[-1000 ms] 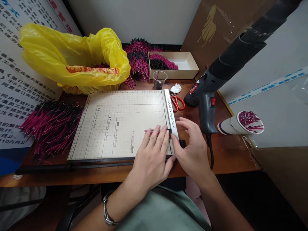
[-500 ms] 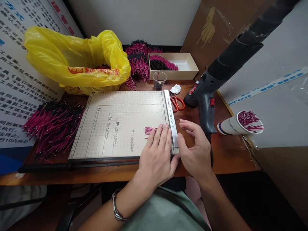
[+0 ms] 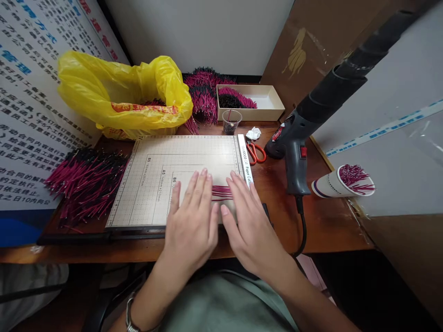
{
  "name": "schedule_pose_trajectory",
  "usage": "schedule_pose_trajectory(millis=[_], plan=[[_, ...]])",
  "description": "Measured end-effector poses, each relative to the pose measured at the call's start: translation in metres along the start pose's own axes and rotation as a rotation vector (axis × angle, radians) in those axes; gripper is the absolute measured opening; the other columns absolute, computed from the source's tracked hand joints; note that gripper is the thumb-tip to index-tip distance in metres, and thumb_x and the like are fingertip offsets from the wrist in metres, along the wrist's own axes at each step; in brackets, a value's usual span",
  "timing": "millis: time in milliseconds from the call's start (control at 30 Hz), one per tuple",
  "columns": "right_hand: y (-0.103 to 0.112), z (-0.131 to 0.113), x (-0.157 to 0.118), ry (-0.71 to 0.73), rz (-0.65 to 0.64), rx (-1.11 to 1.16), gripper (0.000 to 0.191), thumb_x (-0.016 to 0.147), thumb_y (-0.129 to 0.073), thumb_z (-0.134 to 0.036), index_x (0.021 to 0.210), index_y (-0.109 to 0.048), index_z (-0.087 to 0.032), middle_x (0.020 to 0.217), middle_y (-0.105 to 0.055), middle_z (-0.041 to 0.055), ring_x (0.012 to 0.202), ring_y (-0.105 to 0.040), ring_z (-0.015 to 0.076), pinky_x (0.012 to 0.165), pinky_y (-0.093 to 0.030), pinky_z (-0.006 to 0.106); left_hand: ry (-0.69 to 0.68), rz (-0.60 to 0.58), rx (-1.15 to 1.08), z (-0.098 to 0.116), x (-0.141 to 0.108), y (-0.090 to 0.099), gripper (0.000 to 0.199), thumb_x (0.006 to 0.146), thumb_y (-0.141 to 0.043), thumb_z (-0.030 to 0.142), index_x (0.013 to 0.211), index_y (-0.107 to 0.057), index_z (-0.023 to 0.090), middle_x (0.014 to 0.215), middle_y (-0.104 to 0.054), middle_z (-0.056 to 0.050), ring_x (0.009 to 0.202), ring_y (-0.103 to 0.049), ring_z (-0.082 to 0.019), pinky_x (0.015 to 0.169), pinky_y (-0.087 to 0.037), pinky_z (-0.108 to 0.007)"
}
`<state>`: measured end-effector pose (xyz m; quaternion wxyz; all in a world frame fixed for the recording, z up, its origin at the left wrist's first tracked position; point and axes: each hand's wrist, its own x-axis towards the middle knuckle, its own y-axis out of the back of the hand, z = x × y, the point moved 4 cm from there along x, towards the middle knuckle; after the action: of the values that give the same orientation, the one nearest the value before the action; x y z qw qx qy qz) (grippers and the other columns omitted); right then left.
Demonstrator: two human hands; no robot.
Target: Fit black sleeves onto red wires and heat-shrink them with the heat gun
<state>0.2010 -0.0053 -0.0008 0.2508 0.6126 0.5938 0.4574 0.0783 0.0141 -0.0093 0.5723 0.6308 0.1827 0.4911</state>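
Note:
Several short dark-pink wires [image 3: 222,192] lie side by side across the paper cutter [image 3: 194,157]. My left hand [image 3: 194,212] rests with outstretched fingers at the wires' left ends. Over their right ends, beside the cutter's white rail [image 3: 246,159], my right hand [image 3: 247,219] lies with its fingers extended. Both hands are open, thumbs close together below the wires. The wire ends are hidden under the fingers.
Left of the cutter is a pile of pink-black wires [image 3: 90,184]. Behind stand a yellow bag [image 3: 138,115], a box [image 3: 272,99] and a plastic cup [image 3: 231,122]. Orange-handled scissors [image 3: 256,154], a heat gun [image 3: 296,157] and a paper cup [image 3: 327,184] are on the right.
My left hand has slid left off the middle of the wires to their left ends. My right hand has come in from beyond the rail onto their right ends. The view has shifted slightly.

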Motion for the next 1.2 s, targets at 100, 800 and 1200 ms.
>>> schedule_pose_trajectory(millis=[100,800,1200], plan=[[-0.014,-0.003,0.0,-0.005,-0.098,-0.113,0.062,0.105,-0.025,-0.038,0.151,-0.04,0.0,0.159,-0.036,0.0198,0.148,-0.038,0.0348,0.118,-0.042,0.06,0.031,0.004,0.017,-0.018,-0.006,-0.001,0.049,0.104,-0.032,0.022,0.146,-0.044,0.0,0.149,-0.055,-0.019,0.142,-0.05,-0.031,0.123,-0.023,-0.052],[-0.029,0.002,-0.008,0.052,-0.039,-0.358,0.059,0.103,-0.031,-0.036,0.147,-0.047,0.001,0.154,-0.044,0.0175,0.141,-0.049,0.0363,0.113,-0.042,0.06,0.262,-0.135,-0.294,-0.042,0.039,-0.022,0.014,0.093,-0.063,0.026,0.083,-0.072,0.024,0.085,-0.074,-0.001,0.084,-0.062,-0.024,0.088,-0.043,-0.046],[-0.03,0.003,-0.01,0.059,0.009,-0.418,0.059,0.106,-0.026,-0.041,0.146,-0.049,-0.004,0.154,-0.047,0.0123,0.141,-0.048,0.0281,0.117,-0.03,0.047,0.195,-0.179,-0.332,-0.041,0.036,-0.024,0.01,0.094,-0.063,0.021,0.091,-0.071,0.024,0.092,-0.072,0.0,0.089,-0.06,-0.021,0.088,-0.037,-0.04]])
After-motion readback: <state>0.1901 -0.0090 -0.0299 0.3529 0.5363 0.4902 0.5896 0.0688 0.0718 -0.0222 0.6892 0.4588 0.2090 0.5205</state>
